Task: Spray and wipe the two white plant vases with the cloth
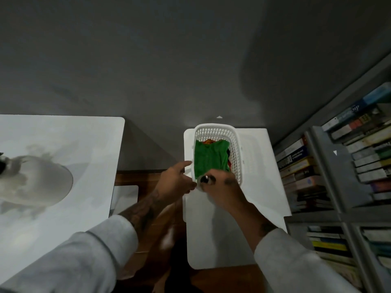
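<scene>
Green cloth [208, 158] lies lengthwise along the basket [238, 144], away from viewer.

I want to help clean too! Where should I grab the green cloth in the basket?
Pinch the green cloth at its near edge, coming from above on the person's side. It lies draped on top of the other things in the white basket, whose open top leaves that edge free. The basket walls block the sides.

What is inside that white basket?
A green cloth fills most of the white basket. Bits of red, orange and black show at its edges, but the cloth covers whatever they belong to.
</scene>
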A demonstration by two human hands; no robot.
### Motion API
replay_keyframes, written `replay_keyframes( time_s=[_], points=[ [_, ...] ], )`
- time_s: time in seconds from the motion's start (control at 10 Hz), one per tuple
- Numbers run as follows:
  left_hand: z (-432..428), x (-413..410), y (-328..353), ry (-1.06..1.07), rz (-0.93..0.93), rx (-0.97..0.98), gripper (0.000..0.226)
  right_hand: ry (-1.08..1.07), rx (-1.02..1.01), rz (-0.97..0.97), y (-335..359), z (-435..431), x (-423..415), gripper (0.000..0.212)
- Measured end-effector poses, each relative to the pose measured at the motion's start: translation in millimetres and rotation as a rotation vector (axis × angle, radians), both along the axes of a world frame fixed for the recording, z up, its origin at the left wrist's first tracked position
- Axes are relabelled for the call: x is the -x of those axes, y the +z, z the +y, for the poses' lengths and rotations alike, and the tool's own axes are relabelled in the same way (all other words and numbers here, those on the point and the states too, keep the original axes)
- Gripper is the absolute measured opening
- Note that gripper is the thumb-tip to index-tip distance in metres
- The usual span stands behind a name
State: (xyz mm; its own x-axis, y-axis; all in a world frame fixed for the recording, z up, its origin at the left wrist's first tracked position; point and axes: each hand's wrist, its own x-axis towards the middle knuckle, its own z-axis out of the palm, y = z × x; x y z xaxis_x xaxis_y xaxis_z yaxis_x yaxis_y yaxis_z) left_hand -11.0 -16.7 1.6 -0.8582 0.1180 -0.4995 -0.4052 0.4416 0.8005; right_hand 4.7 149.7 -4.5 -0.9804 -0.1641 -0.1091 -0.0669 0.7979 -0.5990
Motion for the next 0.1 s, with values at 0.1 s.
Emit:
replay_keyframes(
  time_s=[0.1],
  points=[
    [-13.7, 1.2, 7.3, -0.121, 0.118, 0.143, 0.063, -0.122, 0.069, -0.148, 7.2, 3.5, -1.7, 0.013]
  ],
)
